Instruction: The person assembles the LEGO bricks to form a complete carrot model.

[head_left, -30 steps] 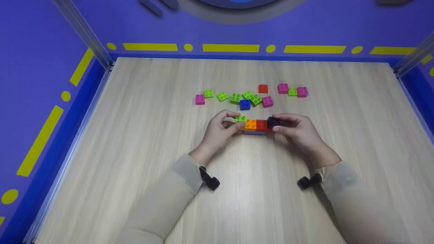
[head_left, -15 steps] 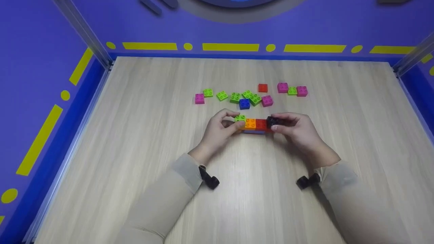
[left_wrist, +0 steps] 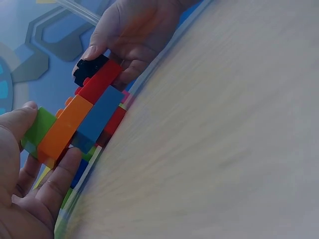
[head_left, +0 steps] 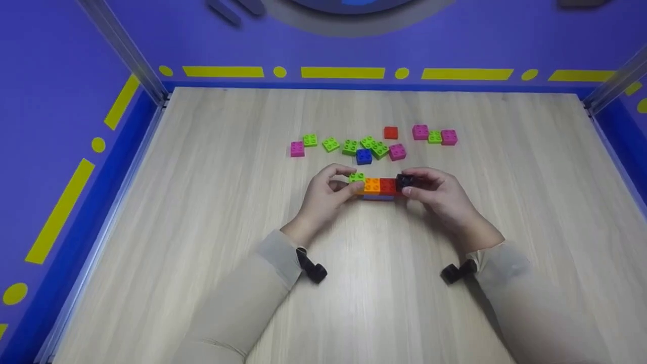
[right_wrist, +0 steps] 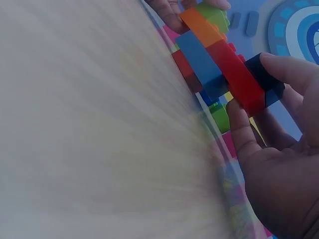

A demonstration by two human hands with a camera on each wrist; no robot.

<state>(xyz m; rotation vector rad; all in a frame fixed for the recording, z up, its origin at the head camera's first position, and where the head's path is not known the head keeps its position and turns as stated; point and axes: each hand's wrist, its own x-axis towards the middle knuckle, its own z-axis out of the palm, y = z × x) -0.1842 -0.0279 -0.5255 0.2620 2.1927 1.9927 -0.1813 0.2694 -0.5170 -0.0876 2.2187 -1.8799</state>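
Both hands hold a small stack of toy building bricks at mid-table. My left hand [head_left: 328, 197] pinches the light green brick [head_left: 357, 177] at the stack's left end, thumb in front. At the other end, my right hand [head_left: 445, 194] grips the black brick [head_left: 404, 182] between thumb and fingers. These two sit on the outer ends of an orange brick [head_left: 372, 185] and a red brick [head_left: 387, 186], which lie end to end. Under them, in the left wrist view, are a blue brick [left_wrist: 99, 114] and a lower red brick [left_wrist: 112, 125] close to the tabletop.
Loose bricks lie in a row behind the stack: several green [head_left: 350, 147] and pink ones [head_left: 398, 151], a dark blue one [head_left: 364, 156] and a flat red one [head_left: 390, 132]. Blue-purple walls [head_left: 343, 50] border the wooden table [head_left: 227, 151] at the back and sides.
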